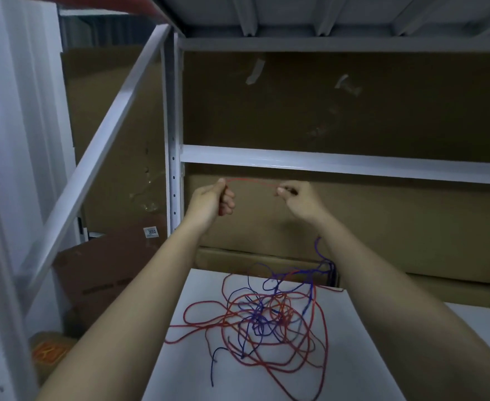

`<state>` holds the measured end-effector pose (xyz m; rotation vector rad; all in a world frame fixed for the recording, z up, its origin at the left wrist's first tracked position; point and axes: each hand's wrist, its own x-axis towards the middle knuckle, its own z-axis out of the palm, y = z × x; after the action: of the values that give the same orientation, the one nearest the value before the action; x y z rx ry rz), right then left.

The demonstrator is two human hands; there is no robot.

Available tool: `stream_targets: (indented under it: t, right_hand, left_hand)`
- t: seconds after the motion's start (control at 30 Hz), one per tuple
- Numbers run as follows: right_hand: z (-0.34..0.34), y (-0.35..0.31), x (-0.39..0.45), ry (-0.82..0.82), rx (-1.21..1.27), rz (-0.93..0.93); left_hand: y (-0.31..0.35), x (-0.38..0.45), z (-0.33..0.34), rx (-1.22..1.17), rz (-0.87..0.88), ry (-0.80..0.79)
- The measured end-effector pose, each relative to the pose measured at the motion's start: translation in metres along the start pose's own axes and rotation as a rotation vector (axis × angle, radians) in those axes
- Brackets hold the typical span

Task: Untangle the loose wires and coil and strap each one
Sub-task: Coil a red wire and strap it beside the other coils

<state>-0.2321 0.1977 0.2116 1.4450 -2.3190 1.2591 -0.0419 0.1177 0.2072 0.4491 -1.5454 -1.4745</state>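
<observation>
1. Nearest the camera, a loose tangle of thin red and blue wires [266, 319] lies spread over a flat white tabletop [362, 366], with red loops sprawling outward and the blue strands knotted mostly at the middle.
2. One blue strand [319, 250] rises from the far edge of the heap, up behind the right forearm.
3. Above the heap, a single thin red wire [251, 181] is held raised in the air, stretched in a shallow arc between the two hands, well apart from the tabletop.
4. On the left, the left hand [212, 199] has its fingers curled into a fist round the red wire, and a short bit of red shows below the fist.
5. On the right, the right hand [298, 198] pinches the other end of that span between thumb and fingertips.
6. Behind the hands stands a white metal shelving rack [324, 163], with large brown cardboard boxes [353, 111] filling the space behind its crossbar.
7. At lower left, a smaller brown carton with a white numbered label [151, 232] leans beside the rack's upright.
</observation>
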Motion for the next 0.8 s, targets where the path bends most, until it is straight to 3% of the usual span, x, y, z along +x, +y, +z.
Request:
stream_targets:
  t: [0.17, 0.23, 0.33, 0.43, 0.53, 0.67, 0.8]
  right_hand:
    - [0.043, 0.028, -0.049, -0.156, -0.355, -0.113]
    - [0.062, 0.029, -0.084, -0.161, -0.374, -0.282]
    - [0.077, 0.032, -0.123, -0.016, -0.261, -0.507]
    - [0.074, 0.034, -0.137, 0.014, -0.070, -0.637]
    - [0.059, 0.043, -0.128, 0.054, 0.060, -0.506]
    - [0.055, 0.057, -0.114, 0.017, 0.155, -0.301]
    - [0.077, 0.058, -0.122, -0.108, 0.401, -0.121]
  left_hand:
    - [-0.022, -0.010, -0.005, -0.540, -0.172, -0.139]
    - [-0.033, -0.009, -0.001, -0.546, -0.110, -0.121]
    - [-0.059, -0.012, 0.006, -0.078, 0.034, -0.109]
    - [-0.094, -0.031, 0.002, 0.492, 0.131, -0.285]
    - [-0.113, -0.049, -0.005, 0.654, 0.113, -0.450]
    - [-0.110, -0.067, -0.005, 0.231, -0.063, -0.531]
    - [-0.102, -0.074, 0.000, -0.303, -0.201, -0.381]
